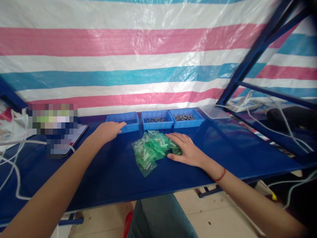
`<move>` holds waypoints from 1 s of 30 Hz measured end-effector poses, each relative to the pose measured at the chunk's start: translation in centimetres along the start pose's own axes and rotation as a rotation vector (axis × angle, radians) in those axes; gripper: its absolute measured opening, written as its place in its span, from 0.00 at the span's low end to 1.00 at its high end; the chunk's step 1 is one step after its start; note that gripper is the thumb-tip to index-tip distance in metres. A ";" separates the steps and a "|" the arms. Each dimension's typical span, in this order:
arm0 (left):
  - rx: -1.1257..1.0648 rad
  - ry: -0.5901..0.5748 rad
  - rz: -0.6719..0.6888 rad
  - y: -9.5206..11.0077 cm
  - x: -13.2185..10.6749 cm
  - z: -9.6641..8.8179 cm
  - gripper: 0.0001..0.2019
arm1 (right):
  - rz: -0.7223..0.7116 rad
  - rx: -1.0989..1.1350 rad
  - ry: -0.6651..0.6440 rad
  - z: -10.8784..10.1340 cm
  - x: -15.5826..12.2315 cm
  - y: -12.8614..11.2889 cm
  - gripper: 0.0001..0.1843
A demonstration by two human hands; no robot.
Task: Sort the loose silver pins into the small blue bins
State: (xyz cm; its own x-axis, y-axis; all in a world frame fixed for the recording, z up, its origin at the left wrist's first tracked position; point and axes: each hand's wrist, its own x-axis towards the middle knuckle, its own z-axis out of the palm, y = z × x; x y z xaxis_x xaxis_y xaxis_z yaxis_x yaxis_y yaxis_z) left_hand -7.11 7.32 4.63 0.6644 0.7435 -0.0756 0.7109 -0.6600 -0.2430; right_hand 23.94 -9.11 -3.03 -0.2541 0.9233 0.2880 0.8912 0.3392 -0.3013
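My left hand (109, 132) is at the front left corner of the left blue bin (131, 127), its fingers reaching over the front rim and the thumb low on the outside. No contents show in the visible part of that bin. A heap of small clear green plastic bags (151, 148) lies on the table, with pale and metallic little parts inside them. Against the right side of this heap rests my right hand (187, 150), palm down, its fingers and thumb spread apart. Some bags are partly hidden beneath it.
A middle blue bin (158, 125) and a right blue bin (189, 123) hold small metal pieces. Behind them on the right lies a translucent plastic lid (214, 112). White cables (17, 178) run along the left; a blue metal frame (250, 59) slants at right.
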 end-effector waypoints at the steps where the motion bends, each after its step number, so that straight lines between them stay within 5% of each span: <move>1: -0.007 -0.004 0.016 -0.1 0.3 -0.1 0.16 | -0.001 0.002 0.000 0.0 0.0 0.0 0.41; 25: -0.017 -0.021 0.098 -0.7 1.2 -0.5 0.17 | -0.029 -0.046 -0.003 0.4 0.1 0.3 0.39; 27: 0.022 0.019 0.117 -0.8 1.0 -0.6 0.19 | -0.035 -0.045 -0.002 0.4 0.1 0.4 0.39; 30: 0.033 0.227 0.139 -0.2 0.3 -1.0 0.27 | -0.048 -0.028 0.010 0.2 0.0 0.3 0.43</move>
State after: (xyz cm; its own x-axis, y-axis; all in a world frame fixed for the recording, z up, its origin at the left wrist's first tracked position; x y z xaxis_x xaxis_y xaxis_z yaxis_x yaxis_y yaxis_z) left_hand -6.80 7.54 5.58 0.7922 0.6008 0.1072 0.6042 -0.7471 -0.2770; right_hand 24.12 -8.96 -3.34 -0.2934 0.9042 0.3104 0.8883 0.3779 -0.2611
